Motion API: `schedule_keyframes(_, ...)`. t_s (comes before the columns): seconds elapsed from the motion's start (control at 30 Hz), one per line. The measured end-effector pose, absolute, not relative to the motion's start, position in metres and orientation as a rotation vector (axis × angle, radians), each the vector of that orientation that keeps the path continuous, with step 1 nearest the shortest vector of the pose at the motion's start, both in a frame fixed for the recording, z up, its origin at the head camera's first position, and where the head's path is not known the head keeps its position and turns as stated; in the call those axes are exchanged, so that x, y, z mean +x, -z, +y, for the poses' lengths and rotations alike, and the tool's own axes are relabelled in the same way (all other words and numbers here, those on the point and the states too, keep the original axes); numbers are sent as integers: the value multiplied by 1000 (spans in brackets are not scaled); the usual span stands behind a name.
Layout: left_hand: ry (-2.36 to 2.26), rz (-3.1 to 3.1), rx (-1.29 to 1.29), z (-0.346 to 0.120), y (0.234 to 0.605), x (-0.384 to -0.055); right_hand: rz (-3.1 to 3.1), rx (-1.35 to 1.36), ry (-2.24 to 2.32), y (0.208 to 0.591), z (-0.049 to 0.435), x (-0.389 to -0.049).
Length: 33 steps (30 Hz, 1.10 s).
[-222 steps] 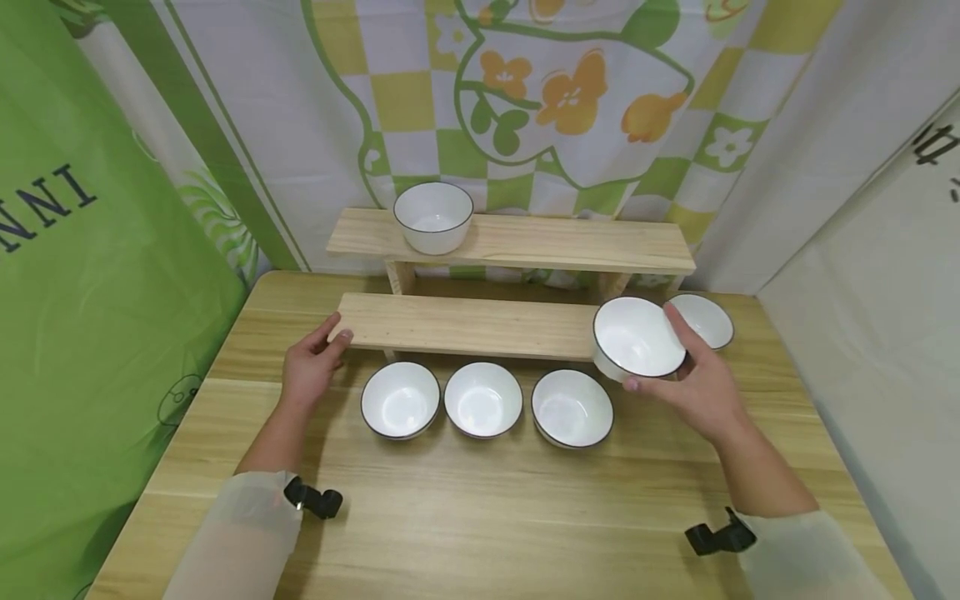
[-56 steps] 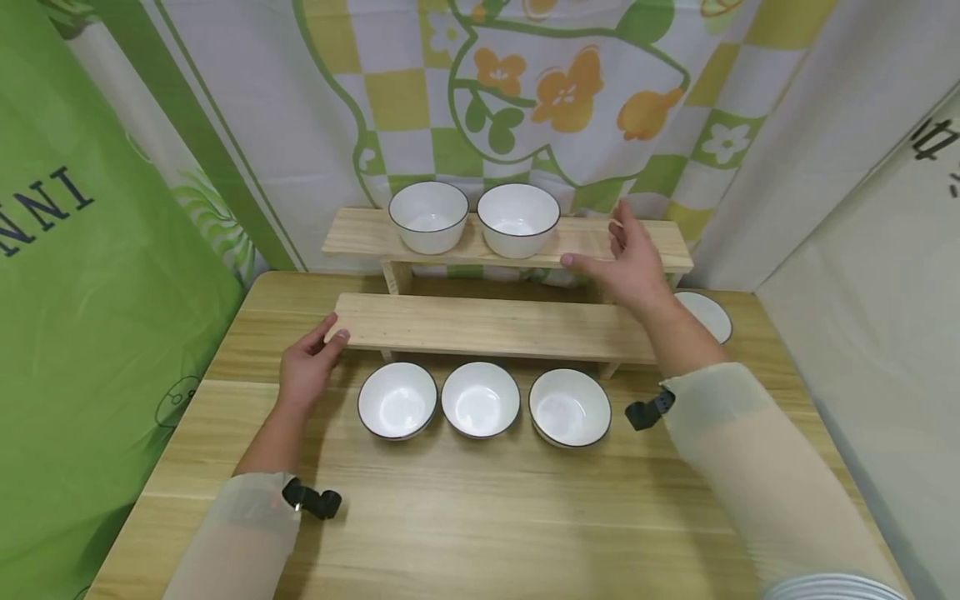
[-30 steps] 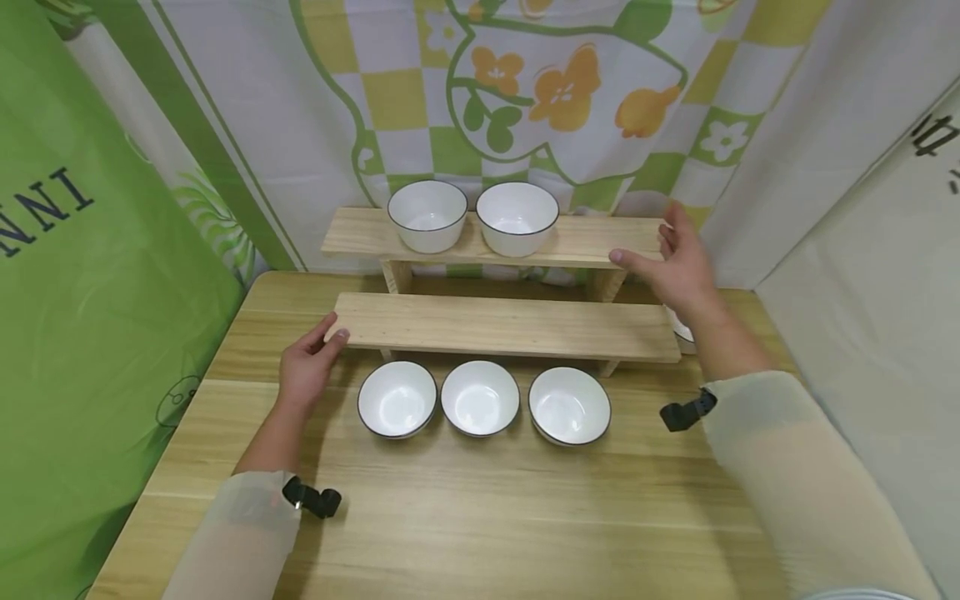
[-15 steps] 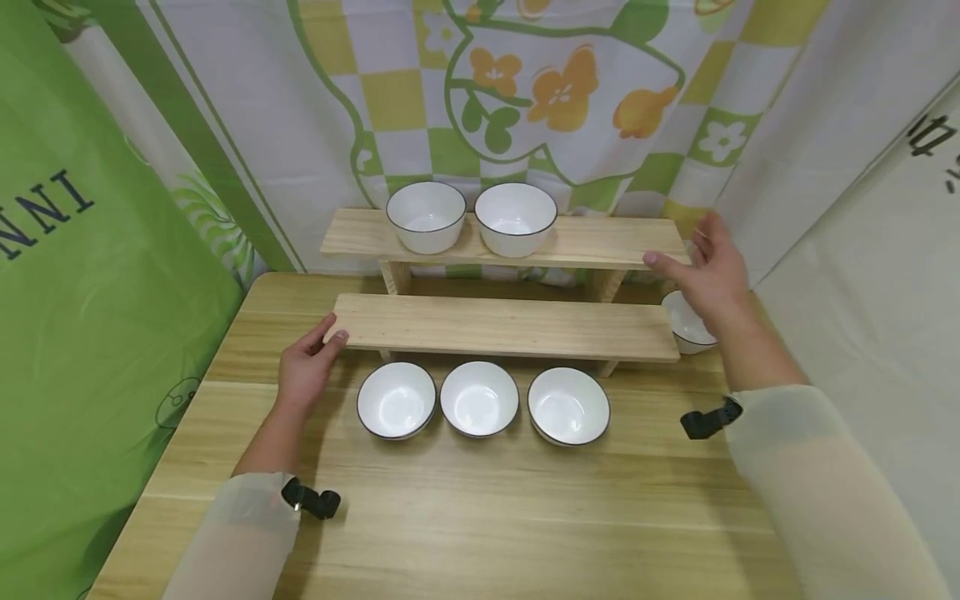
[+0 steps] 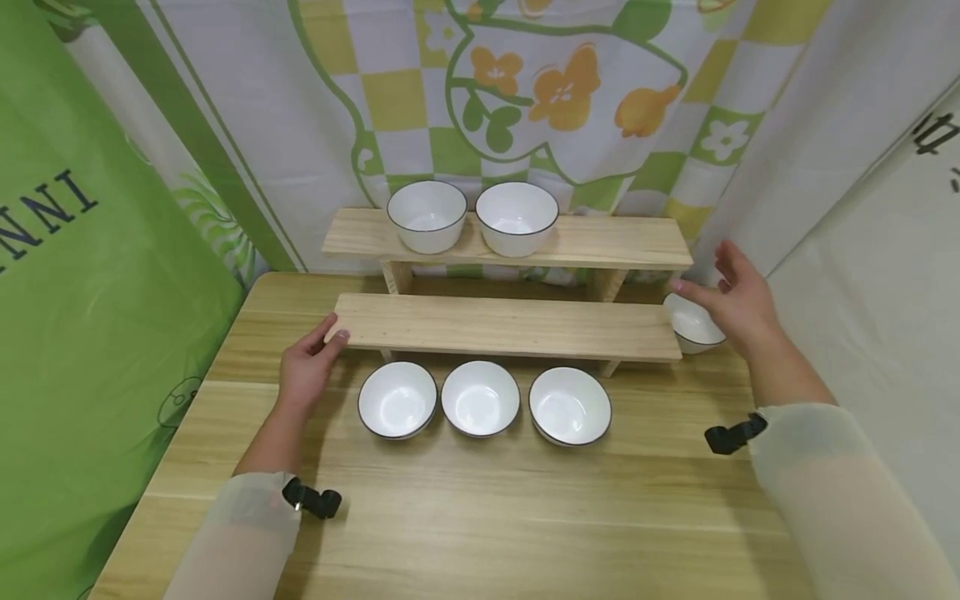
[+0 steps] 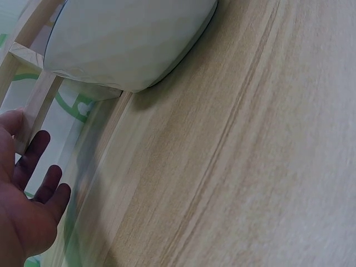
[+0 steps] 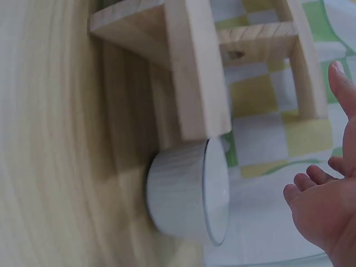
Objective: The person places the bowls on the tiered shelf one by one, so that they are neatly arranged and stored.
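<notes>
My left hand (image 5: 303, 367) pinches the left end of the lower board of a two-tier wooden shelf (image 5: 502, 327); in the left wrist view the thumb and a finger (image 6: 34, 158) lie on either side of the board. My right hand (image 5: 738, 304) holds nothing. Its thumb and fingers are spread apart over a white dark-rimmed bowl (image 5: 693, 325), which stands on the table right of the shelf and is partly hidden. The right wrist view shows that bowl (image 7: 178, 192) apart from the hand. Two like bowls, a left one (image 5: 427, 218) and a right one (image 5: 517, 220), sit on the upper board (image 5: 615, 240).
Three more white bowls stand in a row before the shelf: left (image 5: 397, 400), middle (image 5: 480, 398) and right (image 5: 570, 406). The wooden table (image 5: 480, 517) meets a patterned curtain (image 5: 525, 108) at the back and a pale wall (image 5: 877, 275) on the right.
The bowl my right hand held earlier now sits on the upper board, released. That hand has since moved right and down to the bowl beside the shelf. My left hand has stayed put.
</notes>
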<state>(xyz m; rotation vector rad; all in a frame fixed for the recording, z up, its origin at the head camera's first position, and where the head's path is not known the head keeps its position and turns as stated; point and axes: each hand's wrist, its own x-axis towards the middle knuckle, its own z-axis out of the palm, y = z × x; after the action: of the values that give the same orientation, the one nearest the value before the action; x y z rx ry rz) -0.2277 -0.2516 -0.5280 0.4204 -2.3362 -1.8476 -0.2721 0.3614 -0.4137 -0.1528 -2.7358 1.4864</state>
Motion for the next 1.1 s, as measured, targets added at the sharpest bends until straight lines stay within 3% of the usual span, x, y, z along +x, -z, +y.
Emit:
schedule_keyframes(0.53, 1867, -2373, 468, -243, 506, -221, -2889, -141, -1309, 446, 391, -262)
schedule_keyframes(0.8, 1847, -2332, 420, -254, 533, -230, -2938, -105, -1166, 465, 402, -260)
schedule_keyframes(1.1, 1856, -2340, 441, -256, 534, -232, -2982, -151, -1198, 487, 411, -259)
